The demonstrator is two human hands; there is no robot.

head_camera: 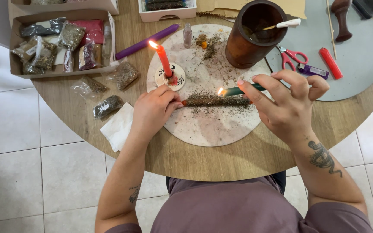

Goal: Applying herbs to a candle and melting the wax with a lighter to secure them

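At the surface's [221,162] far left edge sits an open box [16,43] of herb packets [72,36], with three more packets [108,105] lying loose just in front of it and a white napkin [118,126] near the left rim. A purple candle [146,41] lies slantwise beyond them.

The left hand [154,111] rests on the round slab [214,125] in the middle of the surface, its grip pinched on the left end of the coated candle [216,101]. This candle lies flat across the slab's centre, left to right, its red tip showing at the fingers and the rest crusted dark with dried herb; loose crumbs are scattered all around it. Just behind the hand a lit red candle [164,60] stands tilted in a small white holder [170,77].

The right hand [288,105] hovers over the slab's right rim, its grip closed on a green candle [238,90] whose flame hangs just above the coated one.

Behind, a brown cup [249,36] stands on the slab's far right edge. Scissors [291,57], a purple lighter [312,70] and a red lighter [331,63] lie on a grey mat [363,69] to the right.

The near part of the slab and the near edge of the surface lie bare.
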